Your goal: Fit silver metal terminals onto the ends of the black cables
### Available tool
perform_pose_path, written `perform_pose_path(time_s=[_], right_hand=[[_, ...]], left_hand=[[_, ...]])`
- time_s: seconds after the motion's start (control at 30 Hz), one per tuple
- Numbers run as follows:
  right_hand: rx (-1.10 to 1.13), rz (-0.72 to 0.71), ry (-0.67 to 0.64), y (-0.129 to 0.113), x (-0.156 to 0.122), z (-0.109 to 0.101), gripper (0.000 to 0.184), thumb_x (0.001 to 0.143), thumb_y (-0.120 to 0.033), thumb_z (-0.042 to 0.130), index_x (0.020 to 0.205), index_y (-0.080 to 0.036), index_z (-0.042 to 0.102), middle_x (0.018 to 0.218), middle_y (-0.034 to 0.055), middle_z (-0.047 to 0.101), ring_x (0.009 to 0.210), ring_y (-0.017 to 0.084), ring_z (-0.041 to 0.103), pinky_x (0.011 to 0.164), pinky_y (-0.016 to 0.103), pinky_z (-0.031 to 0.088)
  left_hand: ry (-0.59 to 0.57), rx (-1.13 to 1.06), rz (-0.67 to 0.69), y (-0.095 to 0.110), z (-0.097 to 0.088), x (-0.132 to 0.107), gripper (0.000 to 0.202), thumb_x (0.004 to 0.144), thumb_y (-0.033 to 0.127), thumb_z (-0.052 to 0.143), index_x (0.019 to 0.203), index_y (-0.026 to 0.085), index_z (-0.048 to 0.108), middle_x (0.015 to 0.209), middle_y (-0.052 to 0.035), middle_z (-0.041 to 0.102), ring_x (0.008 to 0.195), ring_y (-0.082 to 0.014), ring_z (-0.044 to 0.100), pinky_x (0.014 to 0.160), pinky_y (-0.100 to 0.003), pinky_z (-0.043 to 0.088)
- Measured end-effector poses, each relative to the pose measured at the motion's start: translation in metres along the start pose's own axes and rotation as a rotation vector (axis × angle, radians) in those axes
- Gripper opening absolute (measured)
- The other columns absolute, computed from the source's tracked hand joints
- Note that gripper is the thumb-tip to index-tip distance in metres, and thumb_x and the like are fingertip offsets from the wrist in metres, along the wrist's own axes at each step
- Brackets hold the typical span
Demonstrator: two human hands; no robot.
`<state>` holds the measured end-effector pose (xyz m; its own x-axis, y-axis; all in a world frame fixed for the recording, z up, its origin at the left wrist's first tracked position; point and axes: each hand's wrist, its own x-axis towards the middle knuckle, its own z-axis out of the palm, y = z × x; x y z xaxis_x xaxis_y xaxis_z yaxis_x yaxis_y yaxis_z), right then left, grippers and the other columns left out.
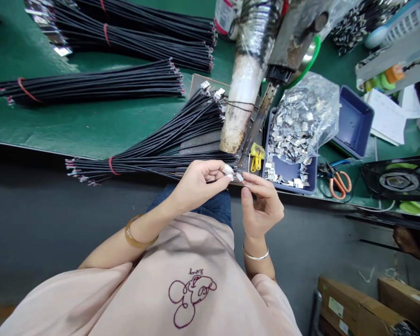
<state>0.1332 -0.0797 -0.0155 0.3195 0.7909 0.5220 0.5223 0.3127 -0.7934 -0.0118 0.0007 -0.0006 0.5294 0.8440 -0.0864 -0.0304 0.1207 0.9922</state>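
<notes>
My left hand (208,181) is closed in a pinch, with a white wrap (227,169) around one finger. Between its fingertips and those of my right hand (261,200), also pinching, is a small silver metal connector (239,177). Whether a wire end is joined to it is too small to tell. Just behind my left hand runs a fanned bundle of black cables (154,161), tied with a red band (111,165). Some of its far ends carry metal connectors (205,85). A soldering iron (255,123) on a stand points down above my hands.
More banded black cables (101,86) lie at the left. To the right, a blue tray (311,184) holds loose connectors and a plastic bag (310,112) of them. Nearby are a yellow cutter (256,158), orange-handled pliers (340,184), another blue tray (359,121) and a black fan (401,179).
</notes>
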Motion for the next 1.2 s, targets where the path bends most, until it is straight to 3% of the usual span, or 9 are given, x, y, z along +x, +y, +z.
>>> perform_pose_path(time_s=[0.3,0.5,0.57,0.83,1.07,1.2], right_hand=[[-0.113,-0.246,0.021,0.011,-0.008,0.001,0.020,0.090,-0.016,0.065,0.105,-0.028,0.063,0.104,0.0023,0.080,0.090,0.020,0.079,0.072,0.036,0.068],[-0.058,-0.079,0.028,0.013,-0.004,0.003,0.013,0.094,-0.017,0.061,0.104,-0.026,0.060,0.114,0.0056,0.078,0.102,0.020,0.077,0.083,0.041,0.068],[-0.087,-0.093,-0.010,0.013,-0.002,0.002,0.013,0.091,-0.015,0.064,0.099,-0.025,0.062,0.113,0.0052,0.078,0.102,0.020,0.077,0.086,0.040,0.067],[-0.262,-0.275,-0.024,0.013,-0.001,0.003,0.018,0.087,-0.012,0.068,0.097,-0.026,0.063,0.108,0.0031,0.080,0.095,0.019,0.079,0.076,0.032,0.066],[-0.315,-0.237,0.001,0.011,0.005,0.006,0.015,0.089,-0.011,0.067,0.097,-0.023,0.064,0.118,0.0060,0.078,0.094,0.017,0.078,0.082,0.032,0.067],[-0.273,-0.237,-0.001,0.010,0.012,0.008,0.017,0.087,-0.007,0.069,0.095,-0.021,0.066,0.114,0.0062,0.078,0.095,0.016,0.078,0.084,0.029,0.066]], left_hand=[[0.048,-0.059,0.006,-0.004,0.002,0.001,0.008,0.079,0.019,0.066,0.073,0.015,0.064,0.054,0.0057,0.042,0.048,-0.0054,0.034,0.048,-0.020,0.027],[0.080,-0.028,0.017,-0.002,0.002,0.001,0.014,0.082,0.024,0.065,0.073,0.014,0.070,0.061,-0.0001,0.058,0.060,-0.0108,0.052,0.054,-0.022,0.040],[0.079,-0.017,0.013,-0.003,0.001,0.001,0.017,0.082,0.024,0.065,0.070,0.014,0.069,0.064,-0.0009,0.061,0.061,-0.0108,0.053,0.056,-0.022,0.041],[0.121,-0.015,0.034,-0.003,0.004,0.005,0.019,0.078,0.021,0.066,0.060,0.014,0.063,0.059,0.0006,0.055,0.056,-0.0086,0.046,0.052,-0.021,0.036],[0.181,0.011,0.042,-0.001,0.010,0.008,0.011,0.074,0.016,0.064,0.064,0.012,0.065,0.054,0.0049,0.039,0.050,-0.0041,0.026,0.045,-0.019,0.020],[0.207,0.022,0.046,0.000,0.012,0.008,0.008,0.074,0.015,0.063,0.068,0.011,0.067,0.056,0.0045,0.041,0.051,-0.0042,0.028,0.046,-0.017,0.023]])
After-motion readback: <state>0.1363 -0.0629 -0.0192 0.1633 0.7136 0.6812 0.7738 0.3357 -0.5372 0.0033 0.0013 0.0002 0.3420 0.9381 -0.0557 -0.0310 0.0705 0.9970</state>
